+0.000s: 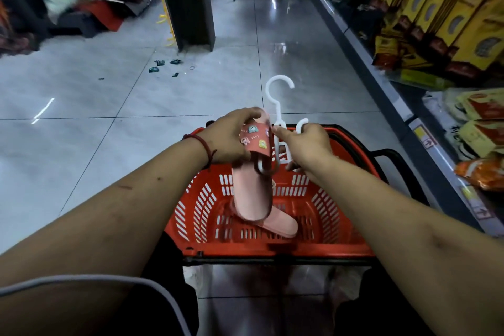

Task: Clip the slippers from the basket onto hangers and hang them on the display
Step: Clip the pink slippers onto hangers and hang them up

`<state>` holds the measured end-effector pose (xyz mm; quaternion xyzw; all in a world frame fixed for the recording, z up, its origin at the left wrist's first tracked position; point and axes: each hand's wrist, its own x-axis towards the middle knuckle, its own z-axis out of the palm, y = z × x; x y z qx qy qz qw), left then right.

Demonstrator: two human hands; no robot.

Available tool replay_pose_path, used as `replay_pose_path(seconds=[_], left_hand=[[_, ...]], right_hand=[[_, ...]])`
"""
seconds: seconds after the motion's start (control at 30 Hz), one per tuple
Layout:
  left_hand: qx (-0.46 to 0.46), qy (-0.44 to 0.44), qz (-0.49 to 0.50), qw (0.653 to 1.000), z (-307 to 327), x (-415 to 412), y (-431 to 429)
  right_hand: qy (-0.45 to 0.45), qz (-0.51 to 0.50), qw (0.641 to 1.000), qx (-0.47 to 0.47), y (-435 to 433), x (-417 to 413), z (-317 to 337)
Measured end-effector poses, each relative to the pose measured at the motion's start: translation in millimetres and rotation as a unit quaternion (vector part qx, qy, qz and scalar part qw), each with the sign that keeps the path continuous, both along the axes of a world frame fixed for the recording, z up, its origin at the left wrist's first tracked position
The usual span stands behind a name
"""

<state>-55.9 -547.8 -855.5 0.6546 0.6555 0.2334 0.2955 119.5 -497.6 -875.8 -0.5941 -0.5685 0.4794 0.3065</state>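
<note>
A pink slipper [252,194] with small cartoon charms on its strap hangs toe-up over the red basket [201,215]. My left hand [227,139] grips its strap end. A white plastic hanger [278,106] with a hook on top stands just right of the slipper, and my right hand [305,147] holds its lower part against the slipper's strap. A second pink slipper [281,222] lies on the basket floor, partly hidden behind the held one.
The basket sits on a grey tiled floor between my legs. Shelves with yellow boxes [441,13] and packets run along the right. A dark pillar with yellow hooks [185,0] stands ahead on the left, with small scraps [163,65] on the floor nearby.
</note>
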Motion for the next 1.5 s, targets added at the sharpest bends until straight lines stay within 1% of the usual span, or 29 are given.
replay_pose_path(seconds=[0.07, 0.13, 0.2, 0.3, 0.47, 0.57, 0.67, 0.77, 0.83, 0.9, 1.03, 1.13, 1.23, 1.4, 1.5], left_hand=[[0.007, 0.000, -0.018, 1.000, -1.3, -0.1, -1.2], [-0.007, 0.033, -0.020, 0.999, -2.1, -2.9, -2.6], [-0.017, 0.007, -0.001, 1.000, -2.1, -4.7, -3.0], [0.006, -0.032, 0.035, 0.999, 0.2, -5.4, -1.5], [0.052, -0.028, 0.100, 0.993, 0.8, -12.2, 2.9], [0.061, -0.036, 0.131, 0.989, 2.5, -16.4, 3.8], [0.064, -0.064, 0.128, 0.988, 3.5, -17.4, 2.3], [0.065, -0.064, 0.118, 0.989, 1.8, -15.9, 0.9], [0.075, -0.058, 0.131, 0.987, 2.1, -14.2, -0.4], [0.081, -0.071, 0.148, 0.983, 3.3, -14.4, -1.0], [0.034, -0.121, 0.143, 0.982, 5.2, -18.0, -0.6], [-0.009, -0.153, 0.135, 0.979, 6.9, -17.5, -3.6], [-0.031, -0.150, 0.112, 0.982, 9.4, -16.2, -8.1], [-0.060, -0.156, 0.094, 0.981, 10.6, -15.1, -11.2], [-0.070, -0.143, 0.084, 0.984, 7.8, -13.5, -11.1]], right_hand=[[-0.009, -0.001, 0.999, 0.043, -1.2, -5.5, -1.0], [-0.004, 0.003, 0.996, 0.088, -1.6, -11.0, -2.2], [-0.015, 0.008, 0.994, 0.112, -3.4, -14.2, -1.3], [-0.019, 0.020, 0.991, 0.129, -6.1, -15.6, 1.4], [0.015, 0.040, 0.990, 0.134, -15.3, -20.2, 0.8], [0.035, 0.039, 0.990, 0.132, -20.7, -25.6, -1.5], [0.066, 0.010, 0.994, 0.092, -19.8, -27.1, 0.0], [0.080, -0.008, 0.995, 0.059, -18.3, -25.0, 1.9], [0.094, -0.010, 0.994, 0.048, -17.7, -24.9, 1.1], [0.097, -0.009, 0.994, 0.043, -18.1, -25.8, 1.6], [0.111, -0.029, 0.992, 0.051, -16.8, -25.5, 1.7], [0.099, -0.042, 0.993, 0.055, -15.0, -22.3, 4.0], [0.092, -0.033, 0.994, 0.053, -14.8, -18.3, 8.1], [0.083, 0.019, 0.995, 0.050, -15.3, -16.8, 11.6], [0.072, 0.051, 0.995, 0.054, -15.5, -17.7, 12.4]])
